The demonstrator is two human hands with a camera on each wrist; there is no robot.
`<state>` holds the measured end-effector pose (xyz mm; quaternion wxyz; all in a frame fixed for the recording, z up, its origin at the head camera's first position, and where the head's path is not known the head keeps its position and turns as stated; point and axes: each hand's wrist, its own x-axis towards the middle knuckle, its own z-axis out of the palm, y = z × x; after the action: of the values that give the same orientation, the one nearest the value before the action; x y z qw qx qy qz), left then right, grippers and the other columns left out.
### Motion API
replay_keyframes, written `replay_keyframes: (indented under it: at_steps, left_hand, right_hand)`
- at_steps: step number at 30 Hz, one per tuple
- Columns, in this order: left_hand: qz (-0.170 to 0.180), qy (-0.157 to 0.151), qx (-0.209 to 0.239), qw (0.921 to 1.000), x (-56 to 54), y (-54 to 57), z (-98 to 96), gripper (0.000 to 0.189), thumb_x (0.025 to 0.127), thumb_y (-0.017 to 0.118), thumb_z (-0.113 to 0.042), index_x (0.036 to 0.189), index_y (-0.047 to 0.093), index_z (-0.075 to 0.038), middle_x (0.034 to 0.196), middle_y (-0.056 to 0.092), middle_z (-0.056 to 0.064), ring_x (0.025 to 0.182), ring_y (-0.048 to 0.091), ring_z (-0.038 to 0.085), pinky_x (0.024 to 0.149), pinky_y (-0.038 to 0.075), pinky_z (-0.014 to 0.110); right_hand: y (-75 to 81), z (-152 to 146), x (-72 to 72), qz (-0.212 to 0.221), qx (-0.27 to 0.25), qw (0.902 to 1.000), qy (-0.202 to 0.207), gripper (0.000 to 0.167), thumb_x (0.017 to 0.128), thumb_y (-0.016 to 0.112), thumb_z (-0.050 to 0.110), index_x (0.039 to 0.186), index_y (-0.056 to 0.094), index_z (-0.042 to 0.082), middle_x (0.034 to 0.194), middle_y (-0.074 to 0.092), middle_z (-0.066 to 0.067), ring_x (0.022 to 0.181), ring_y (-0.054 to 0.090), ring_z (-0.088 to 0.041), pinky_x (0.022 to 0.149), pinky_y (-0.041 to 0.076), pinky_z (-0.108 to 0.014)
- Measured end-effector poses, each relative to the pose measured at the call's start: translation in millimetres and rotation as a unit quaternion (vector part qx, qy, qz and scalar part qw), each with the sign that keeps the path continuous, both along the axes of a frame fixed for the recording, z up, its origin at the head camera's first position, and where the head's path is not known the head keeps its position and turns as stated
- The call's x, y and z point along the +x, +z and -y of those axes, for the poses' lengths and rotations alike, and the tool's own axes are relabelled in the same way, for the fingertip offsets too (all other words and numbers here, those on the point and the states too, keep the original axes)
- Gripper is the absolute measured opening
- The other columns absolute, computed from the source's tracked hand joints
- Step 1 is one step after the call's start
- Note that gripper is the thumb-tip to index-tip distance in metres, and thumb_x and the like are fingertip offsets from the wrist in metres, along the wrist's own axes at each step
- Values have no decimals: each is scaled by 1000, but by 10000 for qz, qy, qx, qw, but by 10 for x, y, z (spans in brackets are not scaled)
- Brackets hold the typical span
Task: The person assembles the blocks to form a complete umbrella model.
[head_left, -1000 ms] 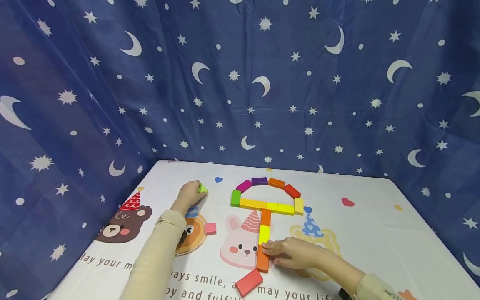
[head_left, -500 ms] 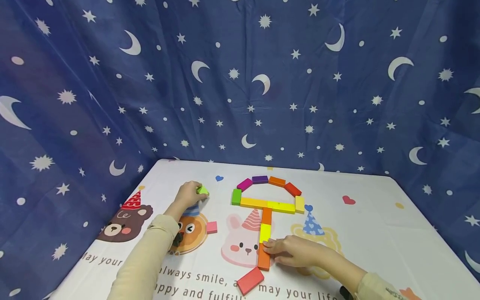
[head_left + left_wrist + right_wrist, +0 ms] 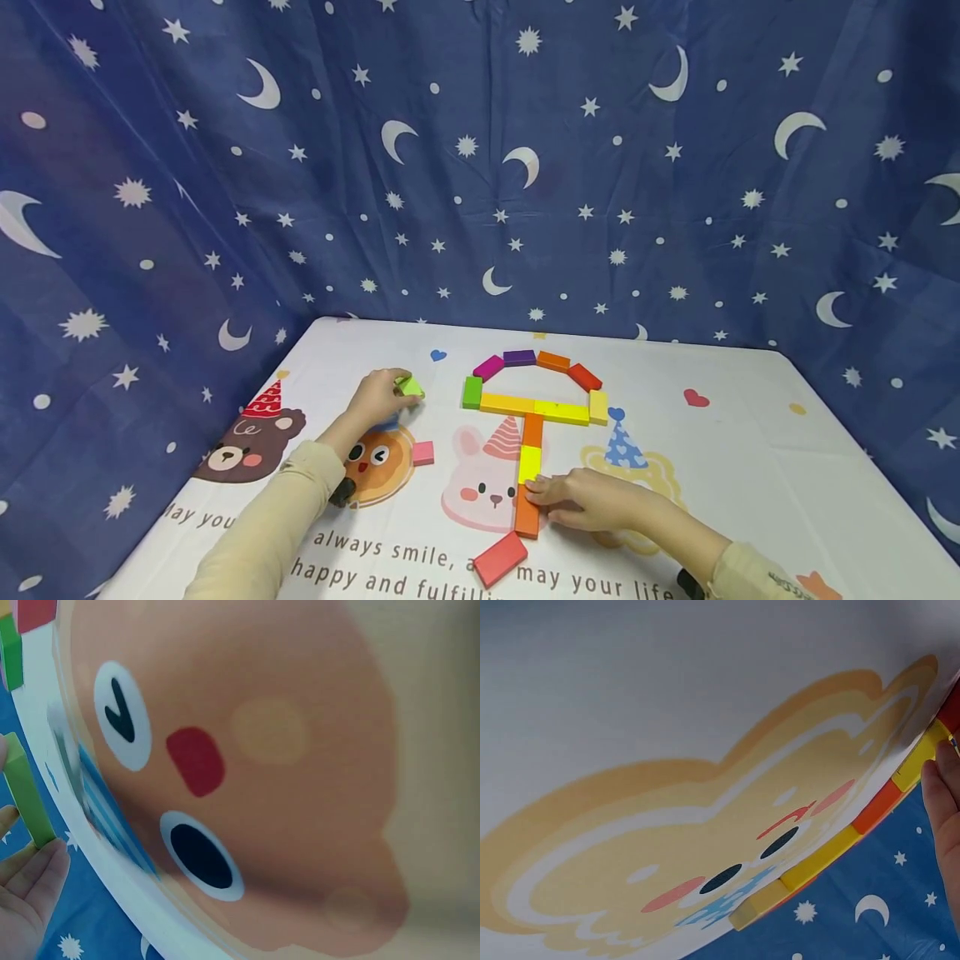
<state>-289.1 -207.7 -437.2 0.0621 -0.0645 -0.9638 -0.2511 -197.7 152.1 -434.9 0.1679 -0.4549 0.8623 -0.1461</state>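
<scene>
At the left of the head view, my left hand (image 3: 377,398) holds a lime-green block (image 3: 411,387) between thumb and fingers; the left wrist view shows the same green block (image 3: 30,795) in the fingertips. My right hand (image 3: 596,502) reaches to the column of blocks in the middle. Its fingertips rest on the lower orange block (image 3: 527,518), close to the yellow block (image 3: 530,465) above. A higher orange block (image 3: 532,430) joins that column to a row of a golden block (image 3: 507,404) and a yellow one (image 3: 562,412). In the right wrist view, the right fingers (image 3: 946,776) look fairly straight.
Above the row, an arch runs from a green block (image 3: 472,392) past a purple block (image 3: 519,358) to a pale yellow block (image 3: 597,407). A red block (image 3: 501,560) lies below the column, a pink block (image 3: 423,452) to its left. A starry curtain (image 3: 480,167) borders the printed tablecloth (image 3: 750,467).
My left hand has shifted slightly right and toward me with the lime-green block, and its forearm has swung left. My right hand stays at the column.
</scene>
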Motion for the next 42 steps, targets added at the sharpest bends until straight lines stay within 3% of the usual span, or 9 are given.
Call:
replay_keyframes:
  at_steps: [6, 11, 16, 24, 32, 42]
  left_hand:
    - [-100, -275, -183, 9994, 75, -15, -61, 53, 77, 77, -31, 119, 63, -2, 114, 67, 16, 97, 61, 27, 88, 50, 43]
    - [-102, -464, -214, 9986, 185, -9, -98, 51, 78, 77, -27, 120, 63, -1, 122, 63, 17, 116, 57, 34, 101, 44, 46]
    - [-82, -598, -149, 9981, 268, -5, -139, 49, 78, 76, -24, 120, 63, -2, 122, 63, 16, 118, 56, 34, 102, 43, 47]
    - [-358, -922, -182, 9949, 386, 3, -205, 47, 76, 78, -23, 116, 65, -2, 117, 66, 14, 112, 60, 33, 96, 47, 46]
    - [-277, -1296, 120, 9911, 599, 20, -364, 45, 76, 78, -20, 116, 65, -3, 117, 66, 10, 114, 59, 27, 99, 46, 43]
    - [-194, -1732, 39, 9847, 812, 20, -531, 48, 76, 78, -26, 118, 65, -7, 122, 64, 9, 117, 58, 29, 101, 45, 46]
  right_hand:
    - [0, -15, 5, 37, 15, 9999, -92, 38, 92, 58, 19, 130, 58, 18, 134, 56, 5, 128, 50, -16, 104, 43, -34]
    - [-8, -12, 5, -24, 65, 9999, -120, 39, 92, 58, 21, 131, 57, 20, 135, 55, 7, 128, 50, -14, 103, 44, -35]
    - [-24, -14, 13, -113, 68, 9999, -57, 39, 92, 58, 21, 131, 57, 20, 134, 56, 6, 128, 50, -14, 103, 45, -34]
    - [3, -21, 2, -166, 4, 9998, 67, 39, 93, 58, 20, 131, 57, 17, 135, 55, 3, 128, 50, -16, 103, 44, -34]
    - [18, -22, -18, -62, 46, 9999, 75, 40, 93, 58, 25, 132, 56, 17, 137, 54, 3, 129, 49, -16, 104, 44, -33]
    - [-3, -31, -13, 49, 3, 10000, -5, 39, 93, 59, 24, 131, 56, 18, 135, 55, 4, 129, 49, -16, 104, 43, -33]
